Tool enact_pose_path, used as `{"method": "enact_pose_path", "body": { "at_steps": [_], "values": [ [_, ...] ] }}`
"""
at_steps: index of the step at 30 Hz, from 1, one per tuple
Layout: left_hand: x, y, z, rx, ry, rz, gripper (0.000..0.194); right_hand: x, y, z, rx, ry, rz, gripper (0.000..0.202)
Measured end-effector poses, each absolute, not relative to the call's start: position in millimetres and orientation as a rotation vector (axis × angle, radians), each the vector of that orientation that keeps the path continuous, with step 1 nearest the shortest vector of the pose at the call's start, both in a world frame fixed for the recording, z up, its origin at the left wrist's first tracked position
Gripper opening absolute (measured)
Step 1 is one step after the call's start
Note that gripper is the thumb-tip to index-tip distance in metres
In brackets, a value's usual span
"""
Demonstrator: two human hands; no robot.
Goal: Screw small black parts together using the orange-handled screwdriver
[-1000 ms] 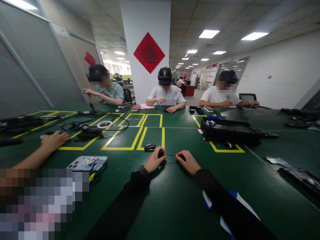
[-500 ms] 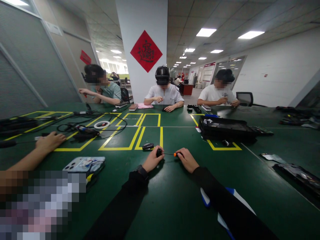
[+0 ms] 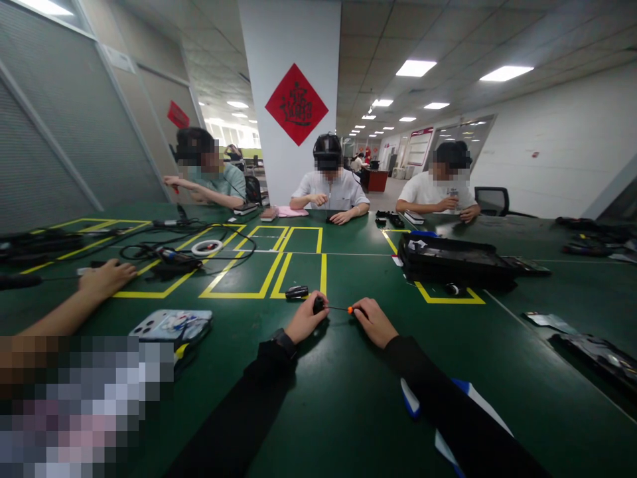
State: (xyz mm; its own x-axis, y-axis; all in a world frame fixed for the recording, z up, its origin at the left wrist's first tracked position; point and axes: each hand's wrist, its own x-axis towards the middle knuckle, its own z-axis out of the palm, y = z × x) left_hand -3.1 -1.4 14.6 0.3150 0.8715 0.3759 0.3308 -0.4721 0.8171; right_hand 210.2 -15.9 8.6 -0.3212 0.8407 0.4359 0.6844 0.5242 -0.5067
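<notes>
My left hand [image 3: 302, 321] is closed around a small black rounded part [image 3: 318, 305] just above the green table. In my right hand [image 3: 375, 322] is a screwdriver [image 3: 351, 310] with an orange collar; its handle is mostly hidden by the fingers. The thin shaft points left and its tip meets the black part, though the exact contact is too small to make out. Just behind my left hand, a black cylinder [image 3: 297, 292] lies on the table, apart from the fingers. A blue-and-white item [image 3: 490, 413] lies partly under my right forearm.
A phone [image 3: 172, 324] lies to my left, near a neighbour's arm [image 3: 107, 282]. Cables [image 3: 164, 255] and a white ring [image 3: 207, 247] are farther back. To the right stand a long black casing [image 3: 455, 259] and an opened device [image 3: 600, 355]. Three people sit opposite.
The whole view has shifted slightly, so things appear a little farther right. Both hands keep their grip, and the screwdriver stays against the black part.
</notes>
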Motion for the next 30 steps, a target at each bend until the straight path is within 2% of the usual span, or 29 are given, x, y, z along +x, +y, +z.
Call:
{"method": "enact_pose_path", "body": {
  "at_steps": [5,10,22,27,30],
  "values": [
    [-1.9,-1.1,14.1,1.955,1.060,1.111,0.014,209.5,-18.0,9.6,-1.231,-2.104,0.265,0.022],
    [-2.0,0.3,12.1,1.961,1.064,1.117,0.014,209.9,-20.8,8.1,-1.247,-2.068,0.295,0.011],
    [-2.1,0.9,11.9,1.961,1.056,1.111,0.015,208.7,-20.1,10.0,-1.285,-2.074,0.271,0.021],
    [-2.8,1.6,11.9,1.957,1.069,1.126,0.015,209.3,-19.2,8.7,-1.287,-2.044,0.272,0.012],
    [-3.0,1.9,11.6,1.951,1.072,1.129,0.015,208.8,-20.0,7.9,-1.277,-2.026,0.315,0.014]
  ]
}}
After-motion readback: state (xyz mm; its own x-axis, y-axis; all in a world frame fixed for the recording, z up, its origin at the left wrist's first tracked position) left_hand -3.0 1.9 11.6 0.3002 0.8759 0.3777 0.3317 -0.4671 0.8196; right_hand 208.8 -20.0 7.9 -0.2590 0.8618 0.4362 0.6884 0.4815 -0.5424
